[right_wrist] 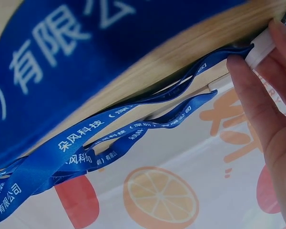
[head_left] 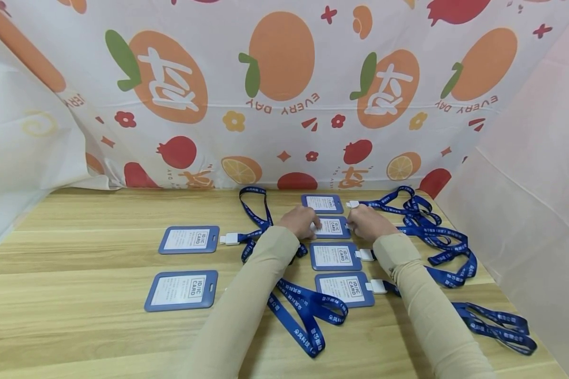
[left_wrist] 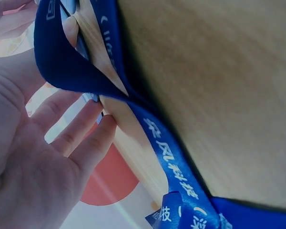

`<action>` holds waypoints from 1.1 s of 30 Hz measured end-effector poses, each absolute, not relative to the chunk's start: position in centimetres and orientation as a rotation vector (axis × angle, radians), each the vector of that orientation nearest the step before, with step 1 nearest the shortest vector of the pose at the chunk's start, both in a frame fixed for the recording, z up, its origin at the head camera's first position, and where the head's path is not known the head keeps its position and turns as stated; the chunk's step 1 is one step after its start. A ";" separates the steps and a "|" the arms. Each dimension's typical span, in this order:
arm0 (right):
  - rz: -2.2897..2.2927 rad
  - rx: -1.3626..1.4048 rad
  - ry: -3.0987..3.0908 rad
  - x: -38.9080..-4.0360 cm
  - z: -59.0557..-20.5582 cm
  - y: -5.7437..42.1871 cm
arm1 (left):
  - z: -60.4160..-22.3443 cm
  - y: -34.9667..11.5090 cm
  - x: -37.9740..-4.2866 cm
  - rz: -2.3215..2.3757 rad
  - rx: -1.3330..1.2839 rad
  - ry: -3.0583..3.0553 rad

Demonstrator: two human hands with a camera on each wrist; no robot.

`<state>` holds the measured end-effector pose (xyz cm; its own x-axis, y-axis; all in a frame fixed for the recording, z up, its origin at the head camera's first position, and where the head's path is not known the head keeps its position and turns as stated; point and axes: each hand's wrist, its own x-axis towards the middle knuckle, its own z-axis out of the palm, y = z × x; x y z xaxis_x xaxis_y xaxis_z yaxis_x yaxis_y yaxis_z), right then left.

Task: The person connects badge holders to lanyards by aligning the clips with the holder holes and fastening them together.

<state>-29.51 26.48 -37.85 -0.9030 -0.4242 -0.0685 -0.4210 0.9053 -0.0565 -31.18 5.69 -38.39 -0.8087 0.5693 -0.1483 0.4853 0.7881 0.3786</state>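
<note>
In the head view, four-sided blue badge holders with white ID/IC cards form a column on the wooden table. My left hand (head_left: 300,221) grips the left edge of the second badge holder (head_left: 331,227) from the back. At that holder's slotted right end is my right hand (head_left: 369,222). In the right wrist view, its thumb and fingers pinch a white clip (right_wrist: 263,48) on a blue lanyard (right_wrist: 171,86). A loop of another blue lanyard (left_wrist: 157,148) crosses in front of my left fingers (left_wrist: 93,143) in the left wrist view.
Other badge holders lie behind (head_left: 322,203) and in front (head_left: 335,256), with clips and lanyards to the right. Two more holders, one farther back (head_left: 188,239) and one nearer (head_left: 182,290), lie left. A fruit-patterned cloth (head_left: 282,131) hangs along the table's back edge.
</note>
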 end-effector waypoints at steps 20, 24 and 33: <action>-0.059 -0.642 2.988 -29.4 -37.9 26.3 | -38.0 5.6 -31.2 0.453 0.854 2.720; -0.060 -0.621 2.984 -29.3 -38.1 26.6 | -37.8 5.8 -31.1 0.452 0.877 2.716; -0.064 -0.687 2.993 -29.5 -38.2 26.5 | -38.2 5.7 -31.3 0.475 0.828 2.714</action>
<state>-29.47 26.51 -38.19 -0.8977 -0.4366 -0.0586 -0.4338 0.8993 -0.0559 -31.29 5.72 -38.19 -0.8022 0.5770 -0.1535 0.4907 0.7835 0.3812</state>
